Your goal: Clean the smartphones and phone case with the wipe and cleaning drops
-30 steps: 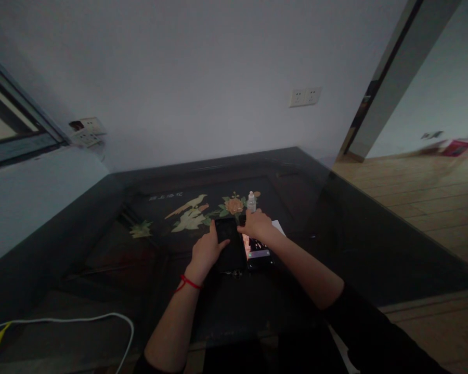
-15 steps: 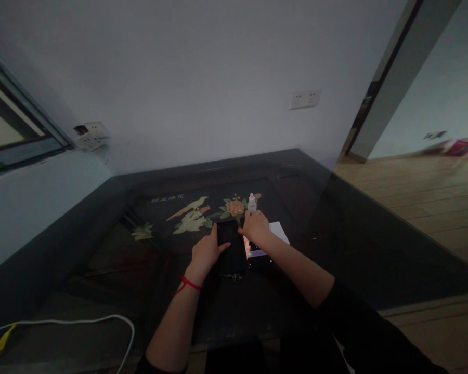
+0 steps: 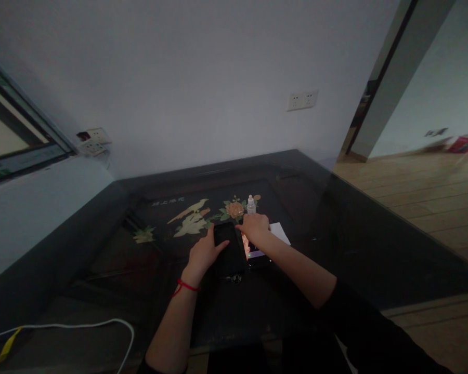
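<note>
A black phone (image 3: pixel 230 254) with a dark screen lies on the dark table, a small charm (image 3: pixel 234 279) at its lower end. My left hand (image 3: pixel 203 252) grips it along the left side, thumb across the face. At the phone's upper right edge is my right hand (image 3: pixel 255 227), fingers curled and thumb pointing left; whatever they pinch is hidden. Under the right wrist lies a second phone (image 3: pixel 253 254) with a lit screen, partly covered. Beside it a white sheet or card (image 3: pixel 280 232) shows. Just beyond the right knuckles stands a small clear bottle (image 3: pixel 251 206) with a pale cap.
The dark glossy table (image 3: pixel 335 259) has a bird-and-flower inlay (image 3: pixel 191 215) and backs onto a pale wall. A white cable (image 3: pixel 74 325) with a yellow tag (image 3: pixel 8 347) curves at lower left. Wall sockets (image 3: pixel 302 101) sit above; a wooden floor (image 3: pixel 405 208) lies right.
The view has shifted slightly. Both hands keep almost the same places at the black phone, and the bottle and lit phone stay put.
</note>
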`<state>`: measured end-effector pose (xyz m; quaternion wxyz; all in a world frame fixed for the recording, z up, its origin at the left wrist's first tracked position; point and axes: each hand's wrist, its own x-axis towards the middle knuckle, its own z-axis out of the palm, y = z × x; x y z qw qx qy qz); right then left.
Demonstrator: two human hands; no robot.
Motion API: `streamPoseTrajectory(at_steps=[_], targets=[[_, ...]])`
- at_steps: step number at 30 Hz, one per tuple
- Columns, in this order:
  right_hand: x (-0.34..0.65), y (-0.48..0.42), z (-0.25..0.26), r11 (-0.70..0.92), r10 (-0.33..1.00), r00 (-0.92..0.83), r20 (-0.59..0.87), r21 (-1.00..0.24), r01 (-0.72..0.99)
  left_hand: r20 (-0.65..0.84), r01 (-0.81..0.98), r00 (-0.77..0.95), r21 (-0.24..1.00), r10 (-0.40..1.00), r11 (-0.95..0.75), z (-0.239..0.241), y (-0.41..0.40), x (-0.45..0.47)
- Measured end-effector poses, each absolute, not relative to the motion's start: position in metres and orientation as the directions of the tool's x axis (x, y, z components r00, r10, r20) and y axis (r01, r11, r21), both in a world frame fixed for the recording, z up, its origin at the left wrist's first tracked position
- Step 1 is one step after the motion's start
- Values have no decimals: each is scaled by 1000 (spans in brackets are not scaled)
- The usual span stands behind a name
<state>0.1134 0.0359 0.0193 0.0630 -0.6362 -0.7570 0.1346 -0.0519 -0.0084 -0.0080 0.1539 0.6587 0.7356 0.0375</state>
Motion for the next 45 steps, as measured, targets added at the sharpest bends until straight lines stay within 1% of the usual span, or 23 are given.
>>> streamPoseTrajectory(at_steps=[3,5,7,9,11,14,19,23,29,33,37,45], targets=[[135,35,33,149,989,-146,34,-285,947,-70,939,-102,323,992,120,-4,-8,-50],[156,41,42,152,986,-125,108,-306,940,25,919,-42,393,999,29,1,-6,-44],[175,53,47,149,981,-95,168,-345,927,106,889,75,444,992,-115,6,0,-34],[187,68,47,157,976,-80,205,-396,905,190,868,148,445,971,-220,10,11,-19],[189,81,42,182,972,-90,219,-445,877,230,869,149,434,962,-239,12,27,-2],[178,92,30,209,968,-105,230,-490,847,224,894,72,417,972,-163,8,52,21],[162,98,20,210,964,-95,248,-495,843,211,921,33,372,977,-111,-2,76,43],[165,104,20,233,962,-119,245,-513,826,197,929,42,354,979,-111,-6,84,43],[174,114,18,331,943,-228,244,-597,731,158,925,77,358,984,-130,-10,90,38],[175,117,13,311,948,-185,257,-646,697,152,925,79,356,985,-129,-9,90,38],[173,118,10,306,946,-142,290,-665,681,152,932,68,344,986,-117,-9,89,39],[171,120,7,411,910,-223,350,-683,603,179,939,81,317,980,-136,-12,90,38]])
